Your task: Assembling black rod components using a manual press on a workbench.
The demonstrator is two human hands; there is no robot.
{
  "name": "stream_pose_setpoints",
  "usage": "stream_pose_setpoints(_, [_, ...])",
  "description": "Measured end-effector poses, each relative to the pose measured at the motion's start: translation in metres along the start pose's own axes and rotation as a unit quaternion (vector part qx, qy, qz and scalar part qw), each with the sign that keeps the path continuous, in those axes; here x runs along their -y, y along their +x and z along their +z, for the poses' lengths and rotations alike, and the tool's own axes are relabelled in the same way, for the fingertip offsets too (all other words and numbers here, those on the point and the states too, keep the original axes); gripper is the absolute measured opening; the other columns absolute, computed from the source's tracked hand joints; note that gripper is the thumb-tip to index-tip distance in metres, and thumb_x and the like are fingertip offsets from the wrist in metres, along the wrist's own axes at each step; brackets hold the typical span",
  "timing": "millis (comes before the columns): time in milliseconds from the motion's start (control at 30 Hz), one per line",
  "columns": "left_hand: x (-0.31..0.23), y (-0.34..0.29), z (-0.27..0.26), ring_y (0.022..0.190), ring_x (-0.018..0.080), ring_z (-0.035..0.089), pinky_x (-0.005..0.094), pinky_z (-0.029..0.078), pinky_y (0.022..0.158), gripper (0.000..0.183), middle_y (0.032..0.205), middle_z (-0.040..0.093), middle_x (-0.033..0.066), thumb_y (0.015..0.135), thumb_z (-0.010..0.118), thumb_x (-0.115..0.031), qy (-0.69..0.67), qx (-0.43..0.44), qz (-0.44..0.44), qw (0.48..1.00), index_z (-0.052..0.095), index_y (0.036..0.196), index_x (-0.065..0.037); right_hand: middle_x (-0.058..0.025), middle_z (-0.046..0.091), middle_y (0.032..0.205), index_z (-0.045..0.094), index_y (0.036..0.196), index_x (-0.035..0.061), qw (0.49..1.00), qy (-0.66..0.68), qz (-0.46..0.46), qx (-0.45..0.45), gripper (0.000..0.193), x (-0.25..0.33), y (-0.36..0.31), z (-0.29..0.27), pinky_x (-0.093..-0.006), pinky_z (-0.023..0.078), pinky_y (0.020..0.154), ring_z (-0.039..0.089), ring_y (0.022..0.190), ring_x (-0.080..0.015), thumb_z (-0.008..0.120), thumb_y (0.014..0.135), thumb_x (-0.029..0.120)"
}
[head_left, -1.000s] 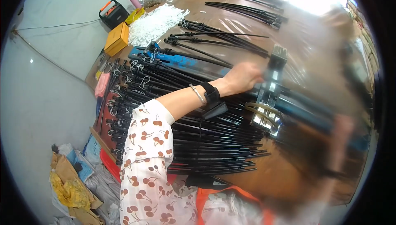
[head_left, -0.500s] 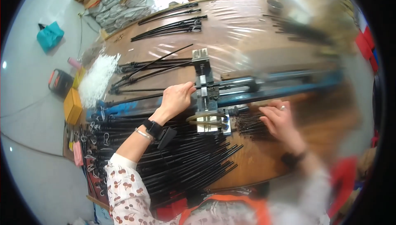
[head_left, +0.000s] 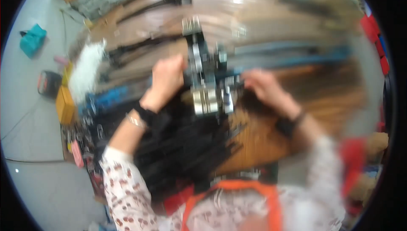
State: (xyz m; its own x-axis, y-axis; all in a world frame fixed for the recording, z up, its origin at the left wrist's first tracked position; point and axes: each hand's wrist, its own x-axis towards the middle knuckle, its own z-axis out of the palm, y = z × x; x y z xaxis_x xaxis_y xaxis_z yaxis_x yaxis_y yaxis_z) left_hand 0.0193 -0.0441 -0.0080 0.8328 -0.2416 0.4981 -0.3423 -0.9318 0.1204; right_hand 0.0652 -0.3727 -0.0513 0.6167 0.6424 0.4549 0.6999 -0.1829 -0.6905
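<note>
Motion blurs much of the picture. My left hand [head_left: 168, 76] is at the left side of a metal clamping fixture [head_left: 197, 57], its fingers curled together. What they pinch is hidden. My right hand [head_left: 267, 90] is to the right of the fixture, fingers pointing at its near right part. Smearing hides whether they hold anything. Silver blocks [head_left: 205, 101] form the fixture's near end. A blue rail [head_left: 292, 63] runs from it to the right. Many long black rods [head_left: 182, 135] lie in a heap below my left hand.
More black rods [head_left: 144, 44] lie beyond my left hand. A pile of thin white strips [head_left: 87, 72] and a yellow box [head_left: 65, 105] stand along the table's left side. Bare brown tabletop [head_left: 258, 142] shows near right. A teal bag [head_left: 33, 40] is on the floor at far left.
The whole view has shifted, with the fixture now higher and further left. My right hand has moved from above the small dark spiral pieces towards the fixture. My left hand stays beside the fixture.
</note>
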Motion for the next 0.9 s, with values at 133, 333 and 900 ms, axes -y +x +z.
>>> stream_pose_setpoints(133, [0.019, 0.004, -0.014, 0.069, 0.0289, 0.064, 0.0390, 0.050, 0.059, 0.017, 0.074, 0.060, 0.0093, 0.095, 0.061, -0.020, 0.085, -0.017, 0.123, 0.989, 0.053, 0.086, -0.009, -0.0207, 0.053, 0.143, 0.053, 0.140, 0.0054, 0.967, -0.191, 0.081, 0.146, 0.064, 0.025, -0.028, -0.001, -0.0501, 0.042, 0.106, 0.050, 0.129, -0.0440, 0.077, 0.086, 0.032])
stream_pose_setpoints(333, [0.086, -0.039, -0.033, 0.080, 0.0215, 0.062, 0.0383, 0.048, 0.073, 0.010, 0.084, 0.062, 0.0024, 0.089, 0.067, -0.021, 0.185, -0.010, 0.106, 0.977, 0.063, 0.093, -0.014, -0.0131, 0.065, 0.125, 0.066, 0.124, 0.0086, 0.944, -0.314, -0.092, 0.041, 0.057, -0.002, -0.074, 0.033, -0.0469, 0.050, 0.099, 0.058, 0.121, -0.0376, 0.083, 0.073, 0.027])
stream_pose_setpoints(900, [-0.039, -0.137, -0.007, 0.093, 0.0353, 0.060, 0.0444, 0.053, 0.082, 0.018, 0.096, 0.057, 0.0162, 0.094, 0.063, -0.014, -0.049, 0.290, 0.117, 0.949, 0.060, 0.106, 0.000, -0.0166, 0.071, 0.090, 0.072, 0.101, 0.0093, 0.957, -0.112, 0.191, 0.185, 0.020, 0.041, -0.041, 0.008, -0.0429, 0.054, 0.075, 0.069, 0.084, -0.0351, 0.063, 0.095, 0.026])
